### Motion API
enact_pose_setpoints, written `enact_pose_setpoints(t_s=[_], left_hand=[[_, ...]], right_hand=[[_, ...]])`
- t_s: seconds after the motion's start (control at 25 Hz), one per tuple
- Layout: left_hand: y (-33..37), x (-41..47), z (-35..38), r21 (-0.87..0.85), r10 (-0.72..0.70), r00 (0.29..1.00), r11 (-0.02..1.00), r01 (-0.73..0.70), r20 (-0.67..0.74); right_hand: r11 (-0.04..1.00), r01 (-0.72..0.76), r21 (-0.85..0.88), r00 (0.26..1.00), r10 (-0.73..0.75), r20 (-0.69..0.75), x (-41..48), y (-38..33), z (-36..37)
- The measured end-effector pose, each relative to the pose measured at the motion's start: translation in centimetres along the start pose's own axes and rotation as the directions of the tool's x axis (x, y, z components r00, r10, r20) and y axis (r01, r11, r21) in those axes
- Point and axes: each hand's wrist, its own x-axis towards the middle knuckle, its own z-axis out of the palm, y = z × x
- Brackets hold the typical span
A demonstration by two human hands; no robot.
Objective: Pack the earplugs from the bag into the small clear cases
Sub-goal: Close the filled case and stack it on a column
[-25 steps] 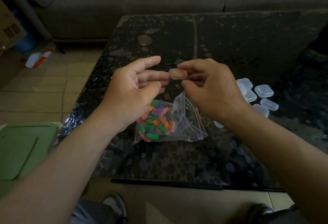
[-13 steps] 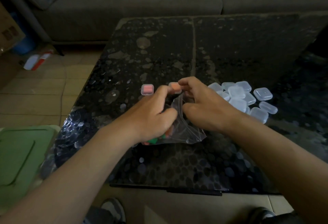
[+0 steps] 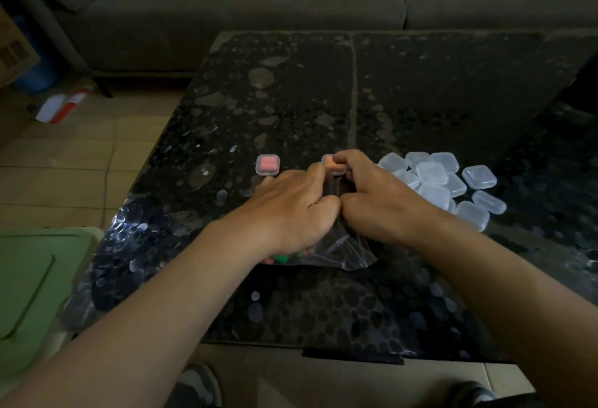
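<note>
While both hands crowd the middle of the dark, pebble-patterned glossy tabletop point(image 3: 420, 100), a pale green plastic lid point(image 3: 29, 278) lies off its edge at eight o'clock. At eleven o'clock from the hands, a small clear square case holding pink earplugs point(image 3: 267, 165) sits alone, touched by no finger. The left hand point(image 3: 291, 210) lies knuckles-up, fingers curled onto the mouth of the clear zip-top plastic bag point(image 3: 343, 252), seemingly pinching it. Green and pink foam earplugs point(image 3: 280, 257) peek out beneath its wrist. At the bag's twelve o'clock the right hand point(image 3: 382, 200) curls its fingertips round a second small clear case with an orange-pink fill point(image 3: 330, 166), its thumb down against the left thumb. At three o'clock lies a heap of empty small clear cases point(image 3: 433, 181).

The step, as I judge it, is parking this filled case and opening the bag. Set the case flat beside its twin, well apart from the empties so the two sorts never mix. Then let the left hand hold one lip while the right spreads the other, gently, so nothing spills.
</note>
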Motion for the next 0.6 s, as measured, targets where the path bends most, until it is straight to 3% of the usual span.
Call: enact_pose_setpoints(t_s=[0.6], left_hand=[[0.08, 0.51, 0.58, 0.038, 0.016, 1.000, 0.999, -0.015, -0.009]], right_hand=[[1.000, 0.005, -0.030, 1.000, -0.005, -0.011, -0.51, -0.19, -0.33]])
